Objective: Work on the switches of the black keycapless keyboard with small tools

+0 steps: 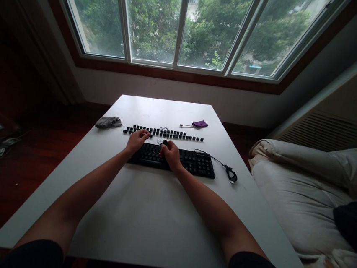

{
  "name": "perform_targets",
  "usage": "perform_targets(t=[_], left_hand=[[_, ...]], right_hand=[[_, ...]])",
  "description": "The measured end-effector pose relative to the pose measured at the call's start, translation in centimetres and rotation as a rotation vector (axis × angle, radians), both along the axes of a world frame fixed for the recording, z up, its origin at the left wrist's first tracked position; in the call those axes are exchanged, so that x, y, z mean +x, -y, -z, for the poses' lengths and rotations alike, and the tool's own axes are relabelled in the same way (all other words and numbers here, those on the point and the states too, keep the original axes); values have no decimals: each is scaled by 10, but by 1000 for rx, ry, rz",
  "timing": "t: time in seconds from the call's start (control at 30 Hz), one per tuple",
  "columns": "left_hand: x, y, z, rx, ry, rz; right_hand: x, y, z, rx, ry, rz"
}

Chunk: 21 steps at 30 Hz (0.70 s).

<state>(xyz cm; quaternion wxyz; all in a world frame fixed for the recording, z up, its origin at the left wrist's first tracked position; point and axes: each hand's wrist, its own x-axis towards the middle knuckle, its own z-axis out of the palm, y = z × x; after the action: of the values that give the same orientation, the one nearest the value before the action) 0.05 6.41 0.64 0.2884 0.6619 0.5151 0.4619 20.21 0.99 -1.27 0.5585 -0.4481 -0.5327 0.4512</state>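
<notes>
Your right hand (170,153) had its grip pinched on a small dark piece (164,142); your left hand (136,140) curled by the loose keycaps (180,133), its hold impossible to tell. The keyboard (196,163) lay centrally beneath, presumably for easy reach. Keycaps stood in rows at its twelve o'clock, likely to keep order; at one, a purple pouch or cloth (200,123), contents unseen.

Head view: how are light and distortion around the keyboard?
Head view: daylight through the window brightens the far end of the table; the keyboard looks dark, fine detail lost; left side in shadow; table edges flare nearward, suggesting wide-lens distortion.
</notes>
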Motion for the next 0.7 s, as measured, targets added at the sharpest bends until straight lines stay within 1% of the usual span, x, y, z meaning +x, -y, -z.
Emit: perform_targets(t=[0.1, 0.17, 0.27, 0.4, 0.53, 0.7], left_hand=[[4, -21, -2, 1, -145, -33], [10, -32, -1, 2, -215, -27], [20, -43, 1, 8, -335, -11], [31, -53, 6, 60, -511, -36], [35, -63, 10, 91, -513, -26], [36, -72, 16, 91, -552, -28]], right_hand=[[1, 0, -2, -9, -5, -14], [1, 0, -3, -6, -11, -28], [2, 0, -3, -3, -15, -35], [2, -1, -1, 3, -16, -37], [2, -2, 0, 9, -10, -31], [3, -2, 1, 30, -19, -38]])
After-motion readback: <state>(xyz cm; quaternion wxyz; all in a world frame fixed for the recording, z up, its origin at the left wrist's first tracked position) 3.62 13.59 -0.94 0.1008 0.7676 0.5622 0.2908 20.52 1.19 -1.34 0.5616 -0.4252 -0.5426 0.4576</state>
